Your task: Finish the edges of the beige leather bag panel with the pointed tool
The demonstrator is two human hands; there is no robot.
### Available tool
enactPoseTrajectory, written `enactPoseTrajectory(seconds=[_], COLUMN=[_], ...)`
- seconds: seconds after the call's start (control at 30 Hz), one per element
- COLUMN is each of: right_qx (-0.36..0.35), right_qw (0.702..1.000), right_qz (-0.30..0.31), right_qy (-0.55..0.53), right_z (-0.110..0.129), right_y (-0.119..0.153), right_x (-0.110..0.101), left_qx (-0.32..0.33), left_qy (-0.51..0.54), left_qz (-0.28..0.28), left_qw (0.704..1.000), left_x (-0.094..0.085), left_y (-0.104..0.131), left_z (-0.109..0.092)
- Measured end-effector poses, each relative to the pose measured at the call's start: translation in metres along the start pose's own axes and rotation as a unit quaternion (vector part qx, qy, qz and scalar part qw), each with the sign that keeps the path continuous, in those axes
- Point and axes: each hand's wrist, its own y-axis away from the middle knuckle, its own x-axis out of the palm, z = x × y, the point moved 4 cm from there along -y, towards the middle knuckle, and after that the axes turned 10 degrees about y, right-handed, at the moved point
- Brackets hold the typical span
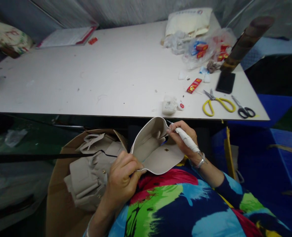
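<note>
A beige leather-like bag (148, 141) is held mouth-up above my lap, with a small gold fitting on its inner flap. My left hand (124, 174) pinches its near left edge between thumb and fingers. At the far right edge of the bag, my right hand (182, 135) is closed round a thin pointed tool (189, 141) whose handle is wrapped in white. The tool's fine metal tip shows by the bag's rim; whether it touches is hard to tell. Whether my right fingers also grip the rim is unclear.
A cardboard box (55, 184) of beige bags (84, 177) stands at my left. On the white table (86, 79) lie yellow-handled scissors (217, 102), black-handled scissors (244, 108), a phone (225, 82), a red packet (194, 85) and plastic bags (192, 56). A blue container (271, 158) is at right.
</note>
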Motion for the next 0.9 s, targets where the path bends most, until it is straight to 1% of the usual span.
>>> enactPoseTrajectory(seconds=[0.33,0.6,0.9], right_qx=[0.002,-0.014,-0.023], right_qw=[1.0,0.999,0.998], right_qz=[0.007,0.014,0.018], right_qy=[-0.024,-0.034,-0.052], right_z=[-0.0021,-0.0019,-0.0048], right_y=[-0.0009,-0.0009,-0.0015], right_x=[0.0009,0.0015,0.0029], left_qx=[0.016,0.019,0.006], left_qy=[0.011,0.014,0.01], left_qz=[0.006,0.01,0.018], left_qw=[1.0,1.0,1.0], left_x=[0.0017,0.0029,0.0032], left_y=[-0.0027,-0.0034,-0.0046], left_z=[0.0005,-0.0008,-0.0007])
